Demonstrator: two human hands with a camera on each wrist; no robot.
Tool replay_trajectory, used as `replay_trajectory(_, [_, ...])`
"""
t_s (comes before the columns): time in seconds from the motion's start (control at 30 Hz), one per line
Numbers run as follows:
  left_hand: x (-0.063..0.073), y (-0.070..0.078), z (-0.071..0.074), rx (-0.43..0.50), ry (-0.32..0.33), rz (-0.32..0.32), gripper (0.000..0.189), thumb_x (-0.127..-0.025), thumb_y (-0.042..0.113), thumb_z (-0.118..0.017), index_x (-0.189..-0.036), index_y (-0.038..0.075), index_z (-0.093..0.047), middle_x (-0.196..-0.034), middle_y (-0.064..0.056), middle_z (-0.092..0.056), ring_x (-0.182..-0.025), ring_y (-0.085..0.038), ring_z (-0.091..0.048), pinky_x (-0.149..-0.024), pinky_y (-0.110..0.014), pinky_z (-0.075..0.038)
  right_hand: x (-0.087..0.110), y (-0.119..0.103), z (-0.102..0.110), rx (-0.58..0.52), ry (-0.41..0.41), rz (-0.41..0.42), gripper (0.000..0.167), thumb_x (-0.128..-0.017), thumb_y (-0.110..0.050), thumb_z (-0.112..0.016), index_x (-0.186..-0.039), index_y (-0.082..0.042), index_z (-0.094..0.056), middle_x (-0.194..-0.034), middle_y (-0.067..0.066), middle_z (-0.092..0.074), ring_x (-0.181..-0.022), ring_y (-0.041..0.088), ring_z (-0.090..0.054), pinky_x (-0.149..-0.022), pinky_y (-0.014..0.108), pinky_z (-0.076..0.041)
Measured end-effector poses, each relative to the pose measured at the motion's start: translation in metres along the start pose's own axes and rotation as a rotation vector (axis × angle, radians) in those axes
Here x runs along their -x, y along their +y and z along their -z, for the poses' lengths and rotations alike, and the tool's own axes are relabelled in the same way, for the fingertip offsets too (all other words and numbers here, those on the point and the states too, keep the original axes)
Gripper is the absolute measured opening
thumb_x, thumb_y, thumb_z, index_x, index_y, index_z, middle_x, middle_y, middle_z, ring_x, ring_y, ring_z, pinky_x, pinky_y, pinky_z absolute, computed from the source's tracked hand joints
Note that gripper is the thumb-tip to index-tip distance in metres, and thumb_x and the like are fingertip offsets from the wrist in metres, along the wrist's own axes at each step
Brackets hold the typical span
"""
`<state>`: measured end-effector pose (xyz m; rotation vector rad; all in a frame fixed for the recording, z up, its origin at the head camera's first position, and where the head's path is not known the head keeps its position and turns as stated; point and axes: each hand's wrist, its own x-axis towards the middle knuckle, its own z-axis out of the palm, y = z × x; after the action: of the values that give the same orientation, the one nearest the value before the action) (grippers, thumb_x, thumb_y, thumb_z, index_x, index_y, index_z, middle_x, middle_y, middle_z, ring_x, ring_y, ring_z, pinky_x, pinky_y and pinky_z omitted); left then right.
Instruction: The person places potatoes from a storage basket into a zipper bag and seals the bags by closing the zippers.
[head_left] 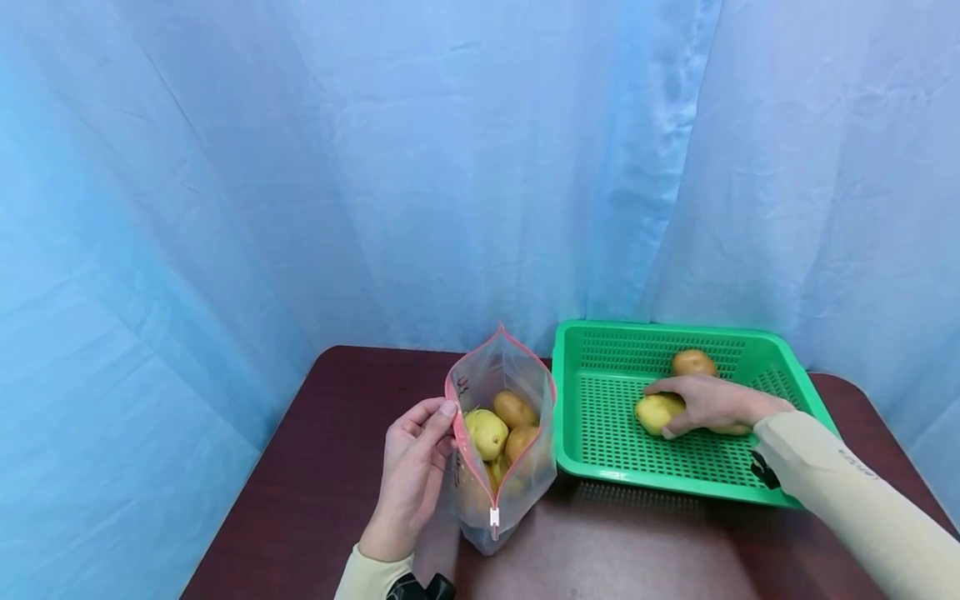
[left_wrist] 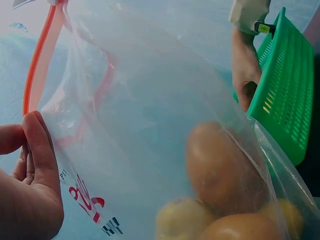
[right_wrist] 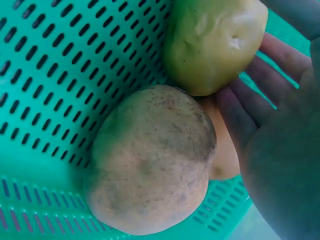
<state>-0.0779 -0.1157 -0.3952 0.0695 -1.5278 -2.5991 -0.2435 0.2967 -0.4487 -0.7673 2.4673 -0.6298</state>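
Observation:
My left hand (head_left: 416,458) pinches the red-edged rim of a clear zip bag (head_left: 543,467) between thumb and fingers. The bag stands with its mouth wide, its white slider at the front corner. Inside sit brown potatoes (head_left: 514,409) and a yellow-green fruit (head_left: 487,433). At the right, my right hand (head_left: 708,402) reaches into a green basket (head_left: 600,475), thumb and fingers around a yellow fruit (head_left: 657,414). The right wrist view shows that fruit (right_wrist: 215,47) with a dimpled skin, beside a large potato (right_wrist: 155,160). Another potato (right_wrist: 225,145) is partly hidden behind them.
The basket stands right beside the bag on a dark wooden table (head_left: 300,500). Pale blue curtains (head_left: 450,167) hang behind the table and along its left side. Farther back in the basket lies a potato (head_left: 693,362).

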Motion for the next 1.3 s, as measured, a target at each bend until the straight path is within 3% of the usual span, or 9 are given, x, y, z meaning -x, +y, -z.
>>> replay_trajectory(0.27, [-0.001,0.0,-0.003,-0.012,0.004,-0.004,0.008,-0.101,0.004,-0.064,-0.099,0.008,-0.07,-0.083,0.0,-0.068,-0.07,-0.008,-0.062,-0.063,-0.018,-0.055,0.002,0.006,0.003,0.079,0.035,0.005,0.07,-0.087,-0.03,-0.083,-0.146,-0.006,-0.054,-0.128,0.013,-0.06,-0.099,0.022,-0.054,-0.077,0.041,-0.046])
replay_trajectory(0.47, [-0.001,-0.001,-0.003,-0.013,0.002,-0.004,0.007,-0.101,0.004,-0.064,-0.098,0.007,-0.07,-0.083,-0.001,-0.068,-0.07,-0.008,-0.062,-0.063,-0.018,-0.055,0.007,0.004,0.013,0.108,0.093,0.053,0.069,-0.088,-0.031,-0.083,-0.145,-0.004,-0.056,-0.125,0.012,-0.063,-0.093,0.017,-0.055,-0.075,0.038,-0.047])
replay_trajectory(0.9, [-0.003,-0.001,-0.005,-0.003,0.01,-0.001,0.007,-0.101,0.004,-0.064,-0.098,0.008,-0.07,-0.082,0.0,-0.067,-0.07,-0.008,-0.062,-0.063,-0.018,-0.054,0.029,-0.029,0.04,0.093,0.276,0.083,0.066,-0.089,-0.035,-0.082,-0.146,-0.012,-0.058,-0.12,0.005,-0.067,-0.087,0.016,-0.058,-0.069,0.034,-0.048])
replay_trajectory(1.3, [-0.007,-0.005,-0.006,0.008,0.002,-0.006,0.007,-0.101,0.004,-0.064,-0.098,0.007,-0.069,-0.083,0.0,-0.067,-0.071,-0.009,-0.063,-0.063,-0.018,-0.054,0.055,-0.062,0.043,0.147,0.447,0.112,0.063,-0.088,-0.036,-0.083,-0.143,-0.018,-0.061,-0.123,0.005,-0.068,-0.1,0.021,-0.063,-0.071,0.035,-0.052])
